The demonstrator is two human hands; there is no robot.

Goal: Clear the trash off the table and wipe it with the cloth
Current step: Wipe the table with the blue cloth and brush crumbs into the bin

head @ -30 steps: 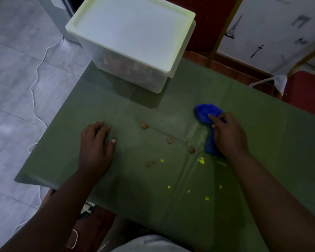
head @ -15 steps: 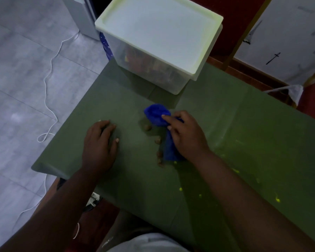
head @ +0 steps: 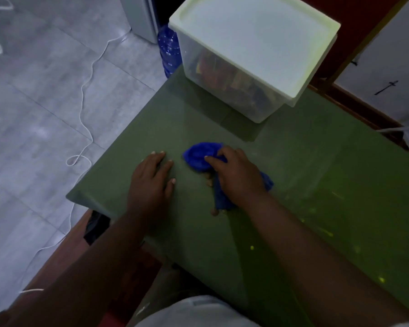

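A bunched blue cloth (head: pixel 200 156) lies on the green table (head: pixel 305 161), and my right hand (head: pixel 236 173) grips it and presses it down near the table's left part. A few brown crumbs (head: pixel 208 182) show at the cloth's left edge, one more (head: pixel 214 212) at its near end. My left hand (head: pixel 151 182) rests flat on the table just left of the cloth, fingers spread and holding nothing. Small yellow specks (head: pixel 252 247) dot the table to the right of my right forearm.
A clear plastic storage box with a pale lid (head: pixel 253 41) stands at the table's far side. A blue water bottle (head: pixel 168 48) stands on the floor behind the table's corner. A white cord (head: pixel 85 95) trails over the grey tiles at left.
My right hand has swept the blue cloth leftward across the table, pushing the brown crumbs along until it is close to my left hand. The left hand stayed flat in place.
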